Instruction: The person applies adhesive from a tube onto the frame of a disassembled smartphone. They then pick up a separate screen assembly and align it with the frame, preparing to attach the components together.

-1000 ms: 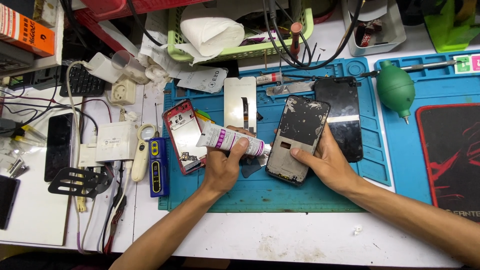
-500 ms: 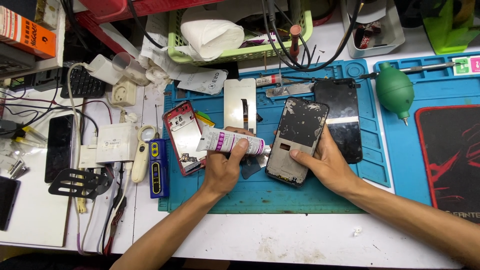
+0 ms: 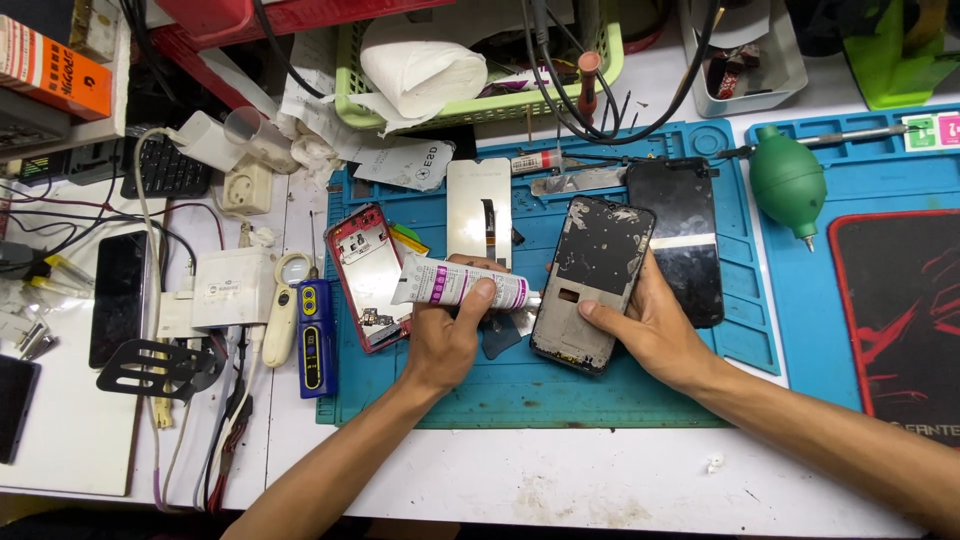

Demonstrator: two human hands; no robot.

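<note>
Presently: left hand (image 3: 445,335) grips glue tube (image 3: 460,283), nozzle at the left edge of phone frame (image 3: 592,283), which lies tilted on the blue mat (image 3: 620,400), steadied by right hand (image 3: 650,325). Risk, judged: over-squeeze floods frame; slipping frame smears glue onto neighbouring black screen (image 3: 685,240).

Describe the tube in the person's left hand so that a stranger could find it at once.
Start at the blue rubber work mat. Near its middle the left hand grips a white squeeze tube with purple print, its nozzle pointing at the open dark phone frame. It is the mat's only tube.
</note>
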